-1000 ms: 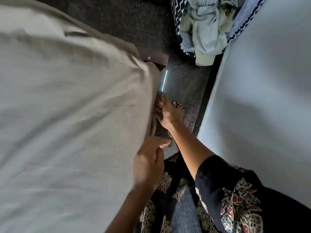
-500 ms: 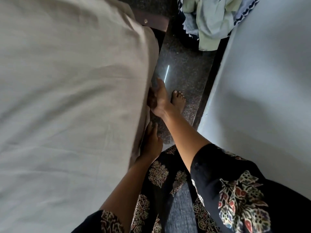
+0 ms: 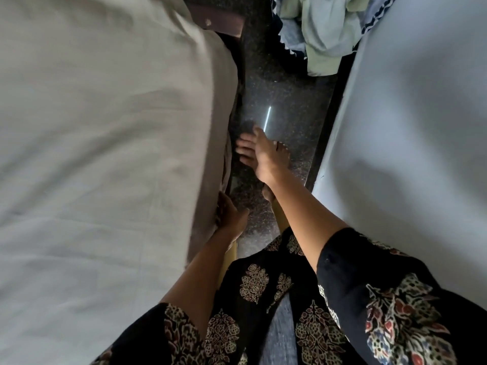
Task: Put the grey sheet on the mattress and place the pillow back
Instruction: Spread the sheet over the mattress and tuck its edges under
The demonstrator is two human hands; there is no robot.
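Note:
The grey sheet (image 3: pixel 100 143) covers the mattress on the left, and its edge hangs down the bed's side. My left hand (image 3: pixel 229 216) presses against that hanging edge low on the side, fingers laid along the cloth and thumb out to the right. Farther along the gap, my right hand (image 3: pixel 259 156) reaches down with straight, spread fingers pointing at the bed's side. It holds nothing and sits just clear of the sheet. No pillow is in view.
A narrow strip of dark speckled floor (image 3: pixel 284 101) runs between the two beds. A second bed with a pale blue cover (image 3: pixel 411 133) fills the right. Crumpled cloths (image 3: pixel 319 32) lie piled at the top. A brown wooden frame corner (image 3: pixel 220 21) shows beyond the sheet.
My left hand dropped from the sheet's top edge to its hanging side. My right hand let go of the edge and drew slightly away from it, fingers straightened.

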